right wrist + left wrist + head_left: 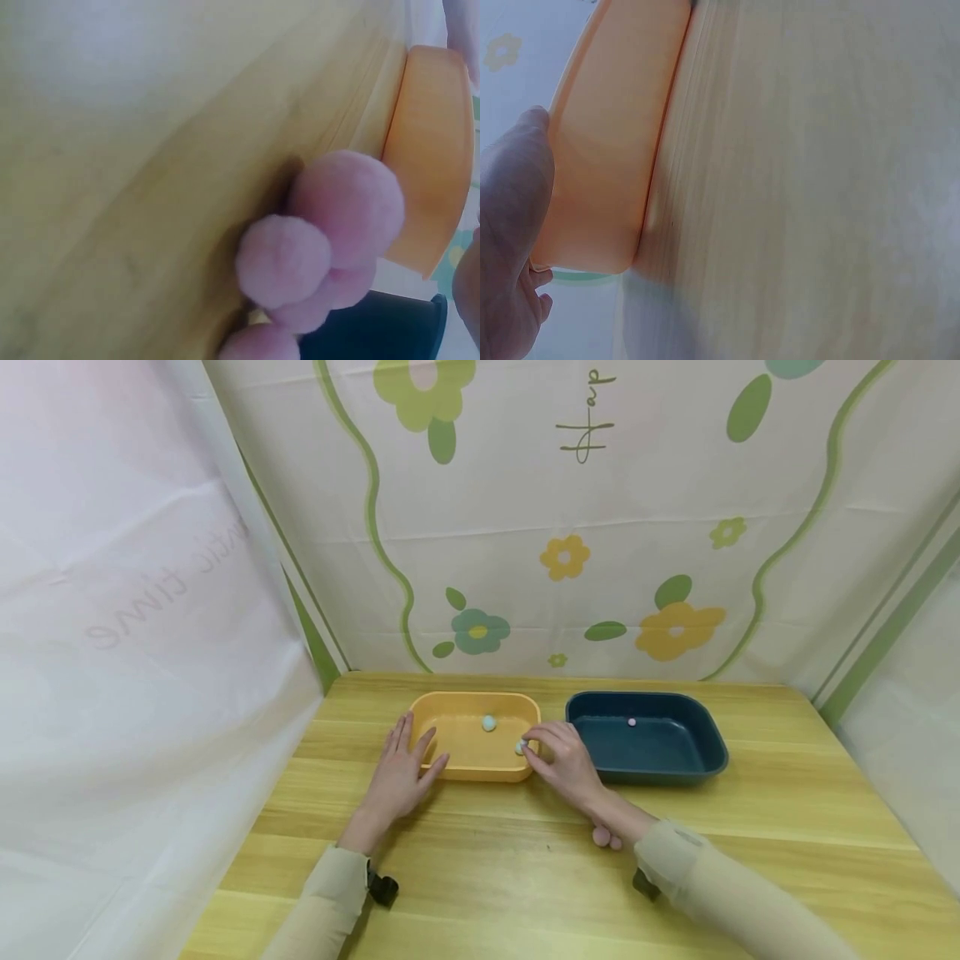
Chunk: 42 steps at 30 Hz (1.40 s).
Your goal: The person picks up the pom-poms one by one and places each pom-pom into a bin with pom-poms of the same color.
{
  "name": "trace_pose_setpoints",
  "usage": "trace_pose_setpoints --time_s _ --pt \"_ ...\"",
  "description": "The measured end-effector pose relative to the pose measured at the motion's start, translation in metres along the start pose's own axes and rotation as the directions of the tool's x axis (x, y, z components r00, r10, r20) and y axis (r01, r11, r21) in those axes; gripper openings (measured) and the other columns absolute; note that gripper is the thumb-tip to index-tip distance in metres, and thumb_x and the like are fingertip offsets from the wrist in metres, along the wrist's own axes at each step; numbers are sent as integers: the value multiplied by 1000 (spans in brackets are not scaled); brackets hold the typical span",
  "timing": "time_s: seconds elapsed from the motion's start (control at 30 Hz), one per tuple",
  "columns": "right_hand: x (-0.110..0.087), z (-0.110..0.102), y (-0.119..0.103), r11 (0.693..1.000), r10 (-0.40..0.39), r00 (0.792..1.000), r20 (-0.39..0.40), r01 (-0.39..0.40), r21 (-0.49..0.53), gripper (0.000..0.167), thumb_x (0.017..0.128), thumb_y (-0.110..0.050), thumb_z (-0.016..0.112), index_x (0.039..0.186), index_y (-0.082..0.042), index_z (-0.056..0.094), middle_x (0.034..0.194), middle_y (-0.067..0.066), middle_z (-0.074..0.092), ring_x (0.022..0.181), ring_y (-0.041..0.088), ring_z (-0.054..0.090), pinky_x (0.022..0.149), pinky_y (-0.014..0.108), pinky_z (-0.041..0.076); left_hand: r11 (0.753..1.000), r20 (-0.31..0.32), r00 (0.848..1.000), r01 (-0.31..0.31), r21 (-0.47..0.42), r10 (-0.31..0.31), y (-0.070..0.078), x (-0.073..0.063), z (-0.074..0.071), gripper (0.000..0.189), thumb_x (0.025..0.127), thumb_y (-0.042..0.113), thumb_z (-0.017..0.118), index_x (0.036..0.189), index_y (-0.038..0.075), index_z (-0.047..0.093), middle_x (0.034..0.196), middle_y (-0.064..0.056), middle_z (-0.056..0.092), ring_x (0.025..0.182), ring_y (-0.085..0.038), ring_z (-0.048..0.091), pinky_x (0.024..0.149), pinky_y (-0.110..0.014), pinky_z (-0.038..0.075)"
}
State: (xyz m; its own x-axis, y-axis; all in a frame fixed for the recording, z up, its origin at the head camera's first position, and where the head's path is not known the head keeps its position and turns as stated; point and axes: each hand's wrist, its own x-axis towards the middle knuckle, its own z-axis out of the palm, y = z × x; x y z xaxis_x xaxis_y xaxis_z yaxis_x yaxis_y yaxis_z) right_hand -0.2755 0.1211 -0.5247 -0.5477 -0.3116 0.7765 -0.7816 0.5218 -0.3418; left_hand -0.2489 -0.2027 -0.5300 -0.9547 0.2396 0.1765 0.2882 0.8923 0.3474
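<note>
My left hand (397,777) rests at the left end of the yellow tray (476,774), its fingers spread and straight against the rim. At the tray's right end, my right hand (566,764) pinches a small pale ball (521,747) between thumb and fingertips, low over the tray. The fingers partly cover that ball. Another pale blue-green ball (489,722) lies in the tray, towards the far side. In the left wrist view the hand touches the tray's rim. The right wrist view does not show the pinching fingertips.
A dark blue tray (647,777) stands to the right, with one tiny pale pink ball (632,722) inside. Several pink fuzzy balls (345,206) sit clustered on the wooden table (495,877) under my right forearm. A flower-printed curtain (525,485) hangs behind the table.
</note>
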Motion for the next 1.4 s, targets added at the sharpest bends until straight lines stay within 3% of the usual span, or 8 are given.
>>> trace_pose_setpoints --time_s 0.23,0.4,0.53,0.67,1.03,1.3,1.4 --pt "7 8 3 1000 -1 1000 2 1 -13 18 85 1 90 100 -6 81 102 9 80 99 28 71 91 49 58 1000 -18 1000 -7 12 7 0 -1 0 72 114 55 52 168 7 44 182 -33 9 171 -51 13 139 -66 15" --pt "10 12 4 1000 16 1000 14 -16 -10 17 86 0 89 100 -5 81 101 10 80 98 29 72 91 49 58 1000 -1 1000 1 16 -1 -1 1 0 73 114 56 50 169 8 43 182 -31 6 172 -49 9 141 -63 12" --pt "9 12 5 1000 30 998 62 -29 -10 20 87 -5 91 104 -3 81 106 11 79 102 30 72 92 50 59 1000 14 1000 8 12 -8 -1 1 0 73 115 56 48 170 9 41 183 -29 4 173 -46 6 141 -61 10" --pt "7 6 4 998 58 990 131 -56 -14 30 88 -10 92 114 -3 80 115 12 79 111 33 70 102 56 57 1000 18 1000 12 8 -12 -1 1 0 73 115 56 48 170 10 41 183 -29 4 173 -46 6 141 -61 10" --pt "-3 -35 4 995 99 969 228 -89 -52 53 91 -22 90 139 -6 73 140 16 73 137 41 63 117 67 47 1000 19 1000 16 10 -16 0 2 0 73 115 56 48 171 10 40 183 -28 4 173 -46 5 141 -62 10" --pt "-19 -72 23 973 178 954 240 -134 -190 68 94 -27 85 154 -5 61 159 21 60 148 48 52 121 75 39 1000 11 1000 9 21 -9 2 2 0 72 115 55 49 170 9 40 183 -30 6 172 -47 7 141 -62 11" --pt "-24 -89 33 946 252 929 271 -177 -273 75 97 -32 82 162 -8 52 168 22 50 156 49 43 125 77 33 1000 15 1000 11 17 -12 2 2 -1 72 115 55 48 171 9 40 183 -30 5 172 -47 6 141 -62 10"
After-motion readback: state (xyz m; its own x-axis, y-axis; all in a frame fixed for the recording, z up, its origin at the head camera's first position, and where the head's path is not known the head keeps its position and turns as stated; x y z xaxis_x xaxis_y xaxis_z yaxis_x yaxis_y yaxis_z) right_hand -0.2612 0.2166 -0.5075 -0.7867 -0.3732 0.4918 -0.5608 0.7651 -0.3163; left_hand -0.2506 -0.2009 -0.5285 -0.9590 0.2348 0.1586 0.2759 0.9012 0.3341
